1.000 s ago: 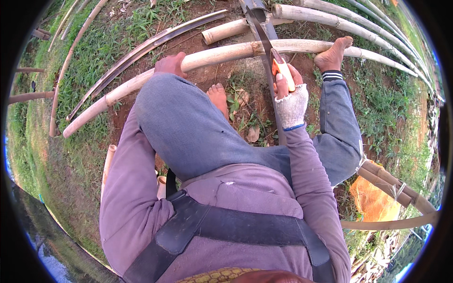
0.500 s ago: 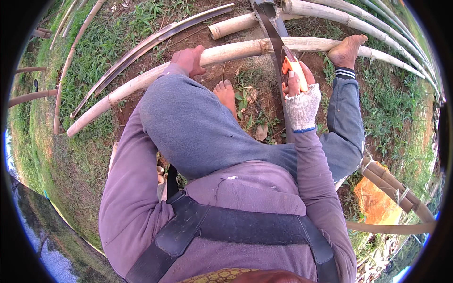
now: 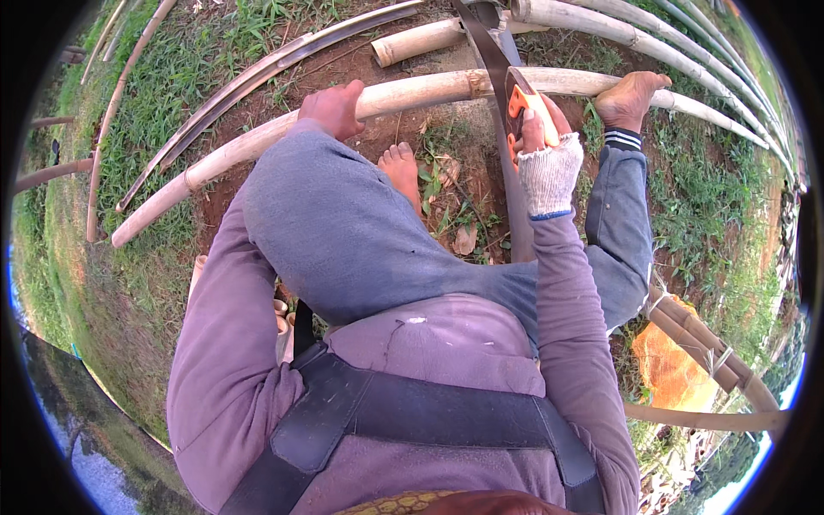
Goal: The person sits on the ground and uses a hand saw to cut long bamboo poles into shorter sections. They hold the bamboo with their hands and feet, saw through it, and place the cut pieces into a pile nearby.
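A long pale bamboo pole (image 3: 421, 93) lies crosswise in front of me. My left hand (image 3: 335, 110) is wrapped round it beside my knee, the fingers closed over the top. Gloved in white knit with bare fingertips, my right hand (image 3: 546, 142) grips the orange and cream handle of a hand saw (image 3: 491, 53). The dark blade slants up and left across the pole, close to a node; whether its teeth are in a cut I cannot tell. My right bare foot (image 3: 631, 99) presses on the pole farther right. Under the pole runs a grey metal beam (image 3: 521, 225).
A short cut bamboo piece (image 3: 419, 43) lies beyond the pole. Several long poles (image 3: 601, 34) stretch away at the upper right. A split bamboo length (image 3: 257, 81) lies on the grass at left. An orange mesh sack (image 3: 669, 365) sits by bamboo bars at lower right.
My right hand and the saw have moved slightly up and left, toward the far side. The left hand still grips the pole; the whole view has shifted a little.
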A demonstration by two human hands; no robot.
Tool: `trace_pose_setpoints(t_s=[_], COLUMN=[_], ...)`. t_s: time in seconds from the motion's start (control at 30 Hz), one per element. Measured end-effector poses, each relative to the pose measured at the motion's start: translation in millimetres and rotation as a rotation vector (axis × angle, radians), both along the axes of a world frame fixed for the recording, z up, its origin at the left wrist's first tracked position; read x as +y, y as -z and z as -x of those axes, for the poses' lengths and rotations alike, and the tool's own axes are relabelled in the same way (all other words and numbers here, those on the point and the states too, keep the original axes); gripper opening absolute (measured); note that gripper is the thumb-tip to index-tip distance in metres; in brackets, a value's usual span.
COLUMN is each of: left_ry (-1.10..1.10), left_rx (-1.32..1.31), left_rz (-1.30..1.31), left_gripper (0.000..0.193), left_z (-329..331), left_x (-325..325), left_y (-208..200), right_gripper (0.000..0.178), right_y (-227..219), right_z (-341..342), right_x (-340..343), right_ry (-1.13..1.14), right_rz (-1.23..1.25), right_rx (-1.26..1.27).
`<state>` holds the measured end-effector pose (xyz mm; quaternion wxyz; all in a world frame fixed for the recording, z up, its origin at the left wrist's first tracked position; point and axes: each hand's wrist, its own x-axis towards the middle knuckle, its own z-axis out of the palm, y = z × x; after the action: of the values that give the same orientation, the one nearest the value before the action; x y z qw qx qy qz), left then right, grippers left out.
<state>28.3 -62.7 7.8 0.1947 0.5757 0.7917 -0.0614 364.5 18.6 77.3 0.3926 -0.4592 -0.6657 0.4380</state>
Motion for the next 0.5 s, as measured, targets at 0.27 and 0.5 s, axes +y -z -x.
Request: trace_pose_setpoints(t_s=[0.27,0.5], left_ry=[-0.061,0.008], left_rx=[0.001,-0.013], left_rz=[0.068,0.006], left_gripper=[0.064,0.066], left_z=[7.6,-3.7], left_x=[-12.6,10.1], left_y=[-1.6,4.3], right_gripper=[0.054,0.039], right_y=[-27.5,-4.6], right_z=[-120.3,-13.3], right_x=[-129.1,-23.2], right_ry=[-0.037,0.049], right_rz=[0.18,-0.017], right_rx=[-0.023,-0.039])
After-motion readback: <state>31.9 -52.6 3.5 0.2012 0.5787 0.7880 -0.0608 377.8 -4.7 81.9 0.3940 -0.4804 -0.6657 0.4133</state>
